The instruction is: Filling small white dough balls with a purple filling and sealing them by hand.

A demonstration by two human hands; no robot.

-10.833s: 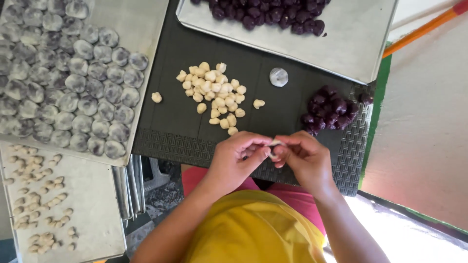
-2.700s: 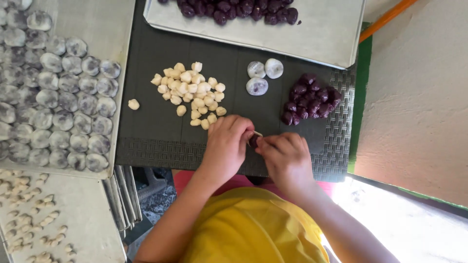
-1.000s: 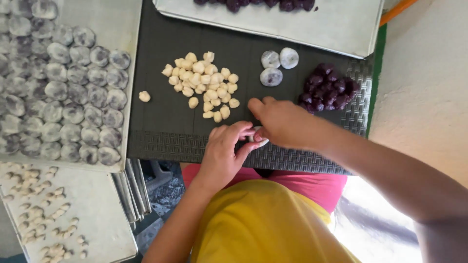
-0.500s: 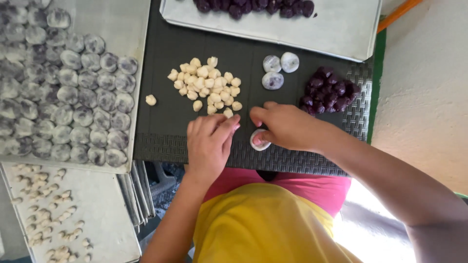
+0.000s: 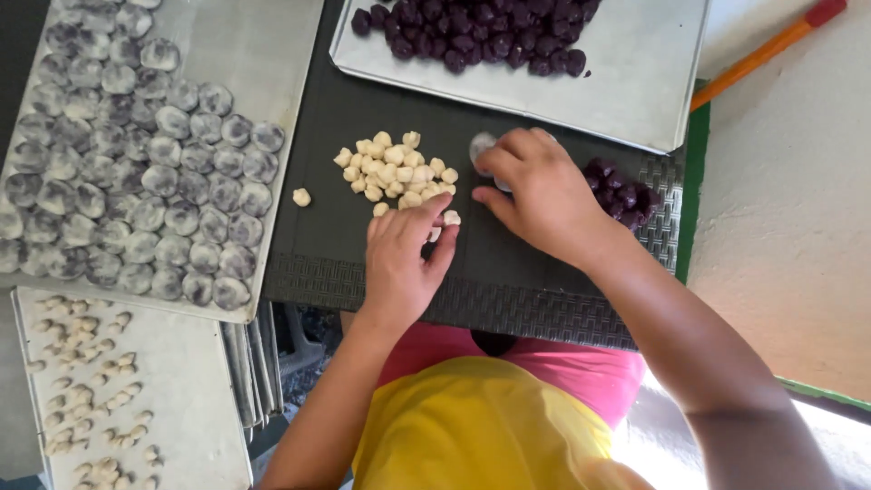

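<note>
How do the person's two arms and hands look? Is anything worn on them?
Both arms are bare as far as the picture shows; no sleeve shows on either. The left hand and the right hand wear no gloves, and I see no ring, watch or bracelet. The fingernails look short and unpainted. The clothing below them is yellow and pink.

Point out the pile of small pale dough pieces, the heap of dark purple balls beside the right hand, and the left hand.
Pile of small pale dough pieces [image 5: 392, 168]: head view, pile's middle.
Heap of dark purple balls [image 5: 626, 189]: head view, heap's centre.
Left hand [image 5: 404, 263]: head view, back of hand.
</note>
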